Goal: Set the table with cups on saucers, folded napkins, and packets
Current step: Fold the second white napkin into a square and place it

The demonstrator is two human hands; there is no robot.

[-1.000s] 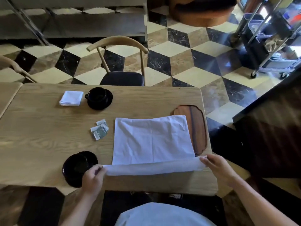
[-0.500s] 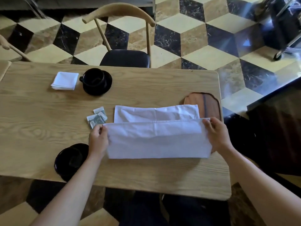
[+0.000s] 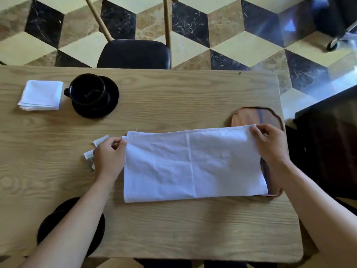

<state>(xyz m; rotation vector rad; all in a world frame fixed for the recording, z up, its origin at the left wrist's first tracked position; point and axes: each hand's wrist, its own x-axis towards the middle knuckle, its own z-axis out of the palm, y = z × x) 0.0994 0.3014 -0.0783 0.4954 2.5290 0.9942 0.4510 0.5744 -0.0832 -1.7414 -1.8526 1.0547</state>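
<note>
Napkins [image 3: 193, 163]: two, one folded [image 3: 41, 94], the other pinched by both hands' fingers [image 3: 256, 130].

Two bare forearms come into view from the bottom edge, one on each side. No sleeve covers either of them up to the edge of the picture. The left hand [image 3: 109, 157] and the right hand [image 3: 271, 145] wear no glove. I see no ring on the fingers, and no watch or bracelet on the wrists. The fingernails that show look short and plain, without polish, though they are small in the picture. At the very bottom, between the two arms, a dark piece of clothing shows under the table edge; its kind is not clear.
</note>
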